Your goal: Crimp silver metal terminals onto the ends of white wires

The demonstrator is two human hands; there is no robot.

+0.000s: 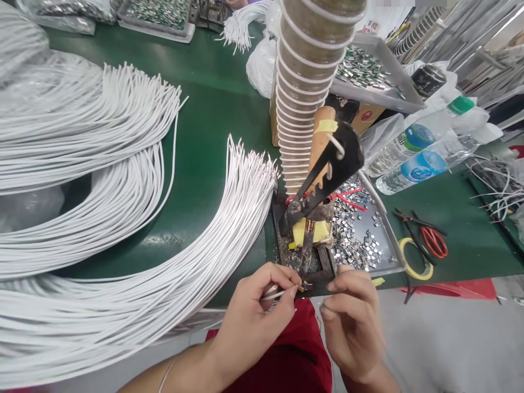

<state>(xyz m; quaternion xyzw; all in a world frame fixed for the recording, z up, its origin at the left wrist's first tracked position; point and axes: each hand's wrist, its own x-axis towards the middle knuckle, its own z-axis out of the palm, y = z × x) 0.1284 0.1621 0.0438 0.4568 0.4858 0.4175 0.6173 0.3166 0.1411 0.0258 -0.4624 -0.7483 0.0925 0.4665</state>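
Observation:
Between thumb and fingers, my left hand [262, 305] pinches a white wire [273, 296] at the front edge of the green table. The wire's end lies by a small yellowish part [305, 285] at the foot of a soldering stand [310, 234]. My right hand [354, 316] is just to the right, its fingers curled and close together; whether something small is between them is hidden. A tray of small metal pieces [358, 240] sits behind my right hand. A thick bundle of white wires [229, 229] curves in from the left, its ends beside the stand.
A ribbed hose [309, 82] rises over the stand. More wire bundles [102, 142] cover the left. At the right are water bottles [429, 164], pliers [434, 240] and yellow tape [413, 267]. Behind the hose is a tray of green and silver parts [364, 68].

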